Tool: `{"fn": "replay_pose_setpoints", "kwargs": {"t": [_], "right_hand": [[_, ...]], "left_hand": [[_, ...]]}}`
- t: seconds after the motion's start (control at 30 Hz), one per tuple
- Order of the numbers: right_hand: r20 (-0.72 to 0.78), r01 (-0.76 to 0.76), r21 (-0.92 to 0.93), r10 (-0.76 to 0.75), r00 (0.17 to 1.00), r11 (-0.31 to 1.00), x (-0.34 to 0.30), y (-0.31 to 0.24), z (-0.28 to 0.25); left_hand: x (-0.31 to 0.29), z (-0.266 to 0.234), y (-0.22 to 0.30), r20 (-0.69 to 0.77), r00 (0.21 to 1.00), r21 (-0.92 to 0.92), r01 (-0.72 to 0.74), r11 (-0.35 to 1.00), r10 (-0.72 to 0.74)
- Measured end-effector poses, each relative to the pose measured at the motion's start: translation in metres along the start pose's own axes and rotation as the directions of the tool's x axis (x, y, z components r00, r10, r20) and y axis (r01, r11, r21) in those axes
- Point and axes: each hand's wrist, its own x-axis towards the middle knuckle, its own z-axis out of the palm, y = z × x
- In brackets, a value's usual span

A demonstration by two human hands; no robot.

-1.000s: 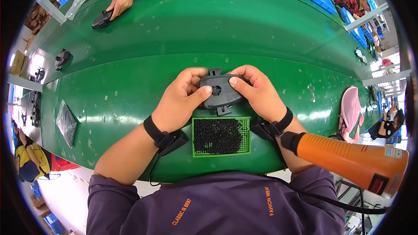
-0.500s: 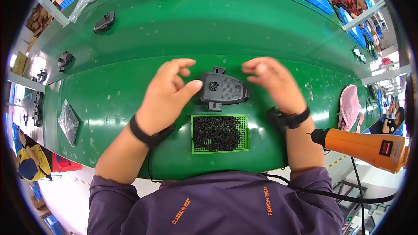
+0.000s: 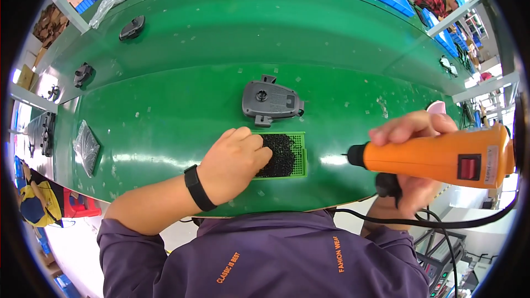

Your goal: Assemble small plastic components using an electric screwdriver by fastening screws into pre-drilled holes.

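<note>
Our left hand (image 3: 234,163) pinches into the black screws in the green tray (image 3: 301,157), just below the grey housing (image 3: 271,101) lying free on the belt (image 3: 165,116). Right hand (image 3: 411,160) grips the orange electric screwdriver (image 3: 436,155). Risk: screws could spill if the fingers drag the tray's edge.

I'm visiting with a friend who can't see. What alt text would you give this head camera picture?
A person's left hand reaches into a green tray of small black screws on a green conveyor belt, while the right hand holds an orange electric screwdriver. A grey plastic housing lies just beyond the tray.
</note>
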Motion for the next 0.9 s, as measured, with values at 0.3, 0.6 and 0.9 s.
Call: {"fn": "replay_pose_setpoints", "kwargs": {"t": [0.3, 0.6, 0.9], "right_hand": [[-0.439, -0.052, 0.001, 0.047, 0.897, 0.999, 0.048, 0.031, 0.045], [-0.326, -0.263, -0.247, 0.176, 0.929, 0.933, 0.077, 0.018, 0.049], [-0.264, 0.028, 0.265, 0.044, 0.964, 0.964, 0.074, 0.031, 0.030]], "left_hand": [[0.001, -0.004, -0.001, -0.186, 0.981, -0.238, 0.005, 0.971, -0.050], [-0.010, -0.013, -0.010, -0.179, 0.975, -0.352, 0.062, 0.934, -0.132], [0.040, -0.049, -0.005, -0.249, 0.949, -0.489, 0.050, 0.871, -0.194]]}}
